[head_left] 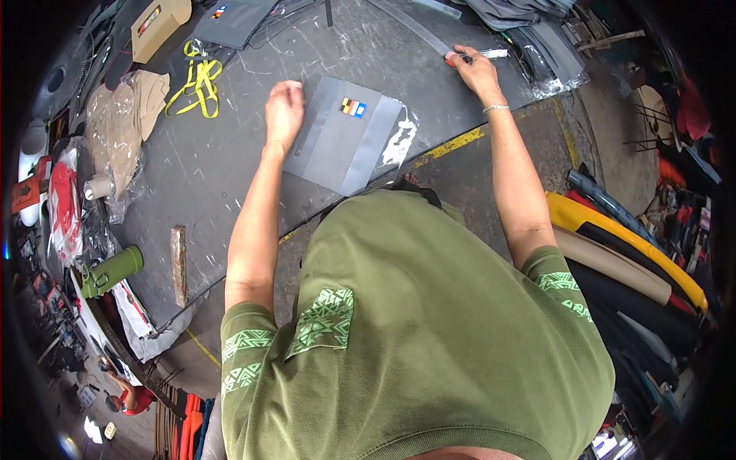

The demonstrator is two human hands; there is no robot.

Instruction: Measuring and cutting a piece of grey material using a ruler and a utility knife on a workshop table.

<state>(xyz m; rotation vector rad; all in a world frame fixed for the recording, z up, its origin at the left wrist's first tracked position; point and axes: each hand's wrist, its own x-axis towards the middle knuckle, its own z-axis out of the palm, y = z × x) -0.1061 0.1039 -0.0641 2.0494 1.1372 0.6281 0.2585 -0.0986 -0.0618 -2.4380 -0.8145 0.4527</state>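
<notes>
A flat grey fabric panel (pixel 326 142) lies on the dark work table (pixel 230 165) in front of me. It has lighter side bands, a small colourful label (pixel 353 108) and clear plastic (pixel 402 134) at its right edge. My left hand (pixel 284 113) is just left of the panel, fingers curled and slightly blurred, with nothing visible in them. Out to the far right, my right hand (pixel 475 71) closes its fingers on a slim tool (pixel 494 54) with a red end and a silvery end; its kind is unclear. The end of a clear ruler (pixel 410 24) lies beside that hand.
Yellow strap (pixel 203 84), a cardboard box (pixel 159 29) and brown pieces in plastic (pixel 115 126) lie at the left. A worn bar (pixel 179 264) and a green cylinder (pixel 115 271) are nearer. Grey fabric stacks (pixel 540 50) occupy the far right; material rolls (pixel 613 264) stand beside me.
</notes>
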